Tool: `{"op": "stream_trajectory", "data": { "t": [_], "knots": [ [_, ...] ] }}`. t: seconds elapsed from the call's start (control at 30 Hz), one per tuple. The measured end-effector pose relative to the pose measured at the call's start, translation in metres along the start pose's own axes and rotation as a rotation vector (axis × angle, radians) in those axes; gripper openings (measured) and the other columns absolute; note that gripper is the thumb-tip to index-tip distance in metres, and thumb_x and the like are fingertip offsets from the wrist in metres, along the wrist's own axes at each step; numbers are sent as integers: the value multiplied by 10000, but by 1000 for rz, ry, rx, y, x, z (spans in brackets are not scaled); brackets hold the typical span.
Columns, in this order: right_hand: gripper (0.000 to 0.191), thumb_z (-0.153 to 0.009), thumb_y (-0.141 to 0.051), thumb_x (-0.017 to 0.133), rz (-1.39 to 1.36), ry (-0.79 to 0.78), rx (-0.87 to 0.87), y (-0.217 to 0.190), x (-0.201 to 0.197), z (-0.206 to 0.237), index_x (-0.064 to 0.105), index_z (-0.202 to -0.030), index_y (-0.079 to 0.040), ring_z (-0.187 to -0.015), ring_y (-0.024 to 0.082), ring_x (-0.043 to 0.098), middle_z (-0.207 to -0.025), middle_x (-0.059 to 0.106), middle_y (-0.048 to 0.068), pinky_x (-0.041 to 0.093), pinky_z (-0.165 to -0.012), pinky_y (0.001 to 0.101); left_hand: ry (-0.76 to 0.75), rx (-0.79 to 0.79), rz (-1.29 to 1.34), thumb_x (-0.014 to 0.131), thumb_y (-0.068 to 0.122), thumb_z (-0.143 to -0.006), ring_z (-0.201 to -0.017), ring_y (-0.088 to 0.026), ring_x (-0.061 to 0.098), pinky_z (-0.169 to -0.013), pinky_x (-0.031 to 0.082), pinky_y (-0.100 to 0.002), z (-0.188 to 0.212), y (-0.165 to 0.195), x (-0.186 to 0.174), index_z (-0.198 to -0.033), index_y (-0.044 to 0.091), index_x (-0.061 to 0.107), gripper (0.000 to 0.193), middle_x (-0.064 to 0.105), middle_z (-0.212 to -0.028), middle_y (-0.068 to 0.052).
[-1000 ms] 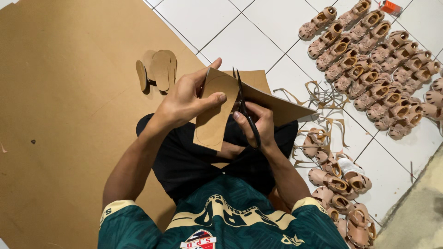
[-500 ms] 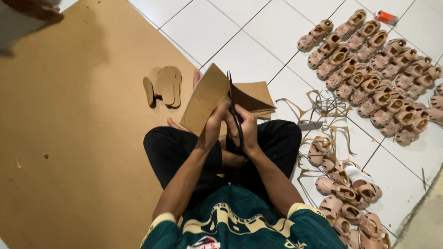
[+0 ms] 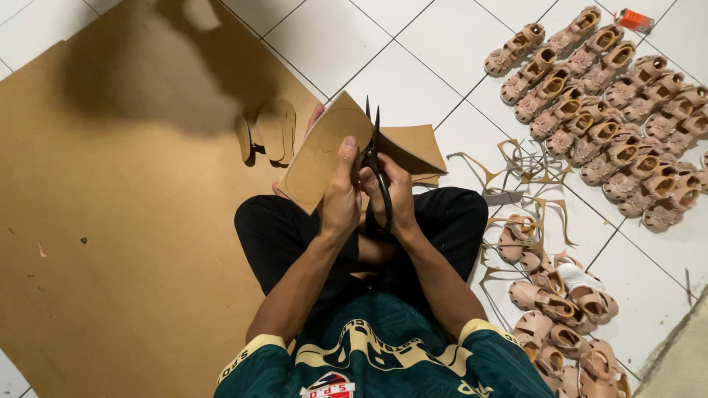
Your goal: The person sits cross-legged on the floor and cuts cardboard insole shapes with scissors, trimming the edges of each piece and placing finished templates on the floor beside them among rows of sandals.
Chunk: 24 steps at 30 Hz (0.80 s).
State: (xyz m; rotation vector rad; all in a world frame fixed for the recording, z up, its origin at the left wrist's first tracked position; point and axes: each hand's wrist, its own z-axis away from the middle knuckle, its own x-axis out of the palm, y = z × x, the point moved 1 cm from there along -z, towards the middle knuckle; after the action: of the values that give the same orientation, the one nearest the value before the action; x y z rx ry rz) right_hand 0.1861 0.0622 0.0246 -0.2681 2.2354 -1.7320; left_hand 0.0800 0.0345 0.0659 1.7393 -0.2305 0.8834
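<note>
The person is sitting cross-legged on a white tiled floor (image 3: 413, 66), working over the lap. The left hand (image 3: 341, 195) is gripping a brown cardboard sheet (image 3: 318, 158), thumb lying on its near face and fingers wrapped behind, holding it tilted up in front of the chest. The right hand (image 3: 394, 195) is closed through the handles of black scissors (image 3: 375, 158), whose blades are pointing upward and standing slightly parted at the tips, right beside the sheet's right edge. A foot-shaped outline is showing on the sheet's face. More cardboard (image 3: 420, 144) is lying on the floor just behind the hands. A large brown board (image 3: 110, 243) is covering the floor to the left, and a few cut sole shapes (image 3: 269, 133) are resting on it near the sheet. Thin cardboard offcuts (image 3: 520, 166) are lying scattered to the right. Rows of tan sandals (image 3: 612, 96) are standing beyond them, and further sandals (image 3: 560, 295) are lying beside the right knee.
</note>
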Motion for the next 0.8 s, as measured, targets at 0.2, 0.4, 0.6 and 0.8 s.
{"op": "stream_trajectory", "data": {
  "t": [0.2, 0.4, 0.6, 0.8],
  "knots": [
    [645, -991, -593, 630, 70, 3, -52, 3, -7, -2, 666, -1064, 46, -763, 125, 635, -825, 674, 64, 517, -689, 288, -55, -1, 47, 583, 79, -1073, -1259, -197, 601, -1061, 547, -308, 5, -2, 0, -1602, 69, 305, 597, 549, -1411, -154],
    [628, -976, -578, 650, 190, 29, -17, 9, -8, -3, 665, -975, 49, -711, 140, 577, -761, 623, 77, 478, -648, 296, -52, -26, 40, 589, 80, -1069, -1185, -197, 628, -960, 573, -303, 5, 0, -2, -1611, 83, 296, 616, 571, -1374, -165],
    [612, -977, -594, 647, -9, 19, -27, 3, -10, 1, 678, -987, 17, -667, 92, 602, -730, 633, 15, 489, -619, 259, -66, -62, 56, 594, 61, -1052, -1196, -224, 639, -984, 595, -337, 4, 4, -2, -1605, 76, 300, 626, 554, -1390, -184],
    [592, -999, -576, 660, -63, -10, -1, -4, -12, 3, 655, -932, 13, -636, 81, 569, -701, 578, -3, 466, -596, 242, -124, -103, 42, 598, 68, -1056, -1266, -229, 613, -1062, 584, -359, -1, 9, -7, -1611, 84, 296, 632, 516, -1444, -183]
  ]
}}
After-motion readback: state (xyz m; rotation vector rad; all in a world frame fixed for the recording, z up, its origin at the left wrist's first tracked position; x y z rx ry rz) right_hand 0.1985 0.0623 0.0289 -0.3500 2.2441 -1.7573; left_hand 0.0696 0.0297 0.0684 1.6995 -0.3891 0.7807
